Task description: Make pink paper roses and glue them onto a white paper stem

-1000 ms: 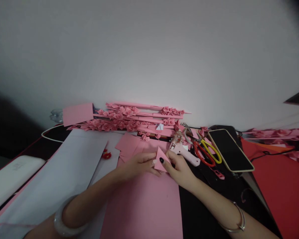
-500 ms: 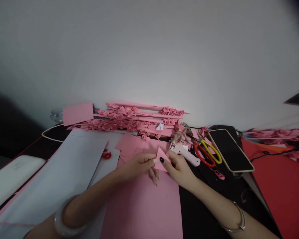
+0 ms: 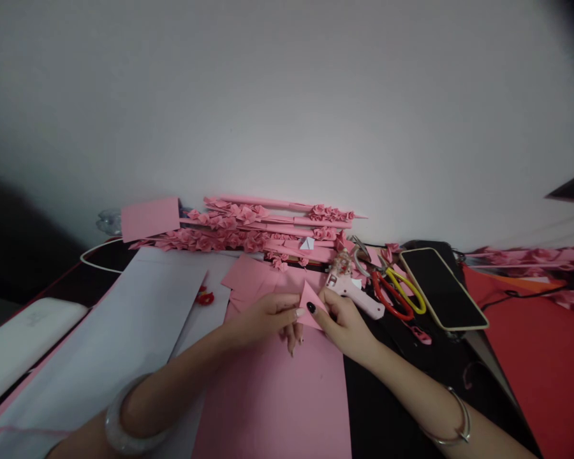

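Observation:
A small folded piece of pink paper (image 3: 308, 294) with a pointed top is held up between my two hands. My left hand (image 3: 272, 316) pinches its left side, thumb in front, with the other fingers hanging below. On the right side, my right hand (image 3: 343, 321) grips the paper, its dark-nailed thumb pressed on the front face. Beneath both hands lies a large pink sheet (image 3: 277, 401). Smaller pink paper squares (image 3: 249, 279) are just behind my left hand. A pale pink glue gun (image 3: 351, 292) rests right behind my right hand.
Red-handled pliers (image 3: 391, 298) and yellow-handled scissors (image 3: 408, 290) lie right of the glue gun, beside a phone (image 3: 442, 289). Rolled pink stems with paper flowers (image 3: 239, 220) line the wall. White sheets (image 3: 115, 325) and a white box-like object (image 3: 29, 347) are left; red paper (image 3: 545, 357) is right.
My left thumb has slid slightly right across the folded paper, and the hanging fingers of my left hand have shifted a little left. My right hand stays in place.

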{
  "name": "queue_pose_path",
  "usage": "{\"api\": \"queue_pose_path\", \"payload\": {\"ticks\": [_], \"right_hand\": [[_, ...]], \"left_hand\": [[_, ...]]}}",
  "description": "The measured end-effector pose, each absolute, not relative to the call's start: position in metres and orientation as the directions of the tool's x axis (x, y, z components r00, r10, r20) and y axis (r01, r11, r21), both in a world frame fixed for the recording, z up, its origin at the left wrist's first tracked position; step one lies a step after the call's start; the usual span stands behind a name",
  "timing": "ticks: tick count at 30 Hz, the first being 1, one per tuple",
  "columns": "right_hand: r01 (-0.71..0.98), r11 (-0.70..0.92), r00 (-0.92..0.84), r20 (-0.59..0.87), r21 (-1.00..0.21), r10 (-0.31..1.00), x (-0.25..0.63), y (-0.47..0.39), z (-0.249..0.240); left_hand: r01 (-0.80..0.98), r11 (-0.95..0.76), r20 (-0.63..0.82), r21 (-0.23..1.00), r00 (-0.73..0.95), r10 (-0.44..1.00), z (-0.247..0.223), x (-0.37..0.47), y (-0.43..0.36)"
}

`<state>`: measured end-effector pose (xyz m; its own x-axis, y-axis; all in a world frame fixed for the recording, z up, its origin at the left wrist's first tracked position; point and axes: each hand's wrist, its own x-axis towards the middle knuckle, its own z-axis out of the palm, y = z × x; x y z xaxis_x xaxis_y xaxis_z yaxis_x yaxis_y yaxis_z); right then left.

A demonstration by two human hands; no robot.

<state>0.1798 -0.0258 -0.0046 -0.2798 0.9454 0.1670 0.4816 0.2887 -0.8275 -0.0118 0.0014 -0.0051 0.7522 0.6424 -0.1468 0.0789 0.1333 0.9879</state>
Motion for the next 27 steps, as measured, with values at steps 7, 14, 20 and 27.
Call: {"api": "queue_pose_path", "payload": {"ticks": [7,14,20,27], "right_hand": [[0.484,0.276,-0.286,0.149,-0.830,0.947,0.1796,-0.0256,-0.0056],[0.488,0.280,-0.282,0.155,-0.827,0.947,0.1795,-0.0256,-0.0053],[0.502,0.284,-0.275,0.160,-0.817,0.948,0.1785,-0.0256,-0.0053],[0.416,0.181,-0.269,0.070,-0.891,0.961,0.1787,-0.0264,-0.0030]], "left_hand": [[0.093,0.094,-0.132,0.991,0.752,0.646,-0.0027,-0.0117,0.0012],[0.123,0.107,-0.163,0.987,0.743,0.650,-0.0022,-0.0104,0.0016],[0.101,0.164,-0.186,0.981,0.722,0.666,-0.0059,-0.0095,0.0007],[0.021,0.184,-0.141,0.983,0.727,0.671,-0.0061,-0.0113,0.0020]]}}
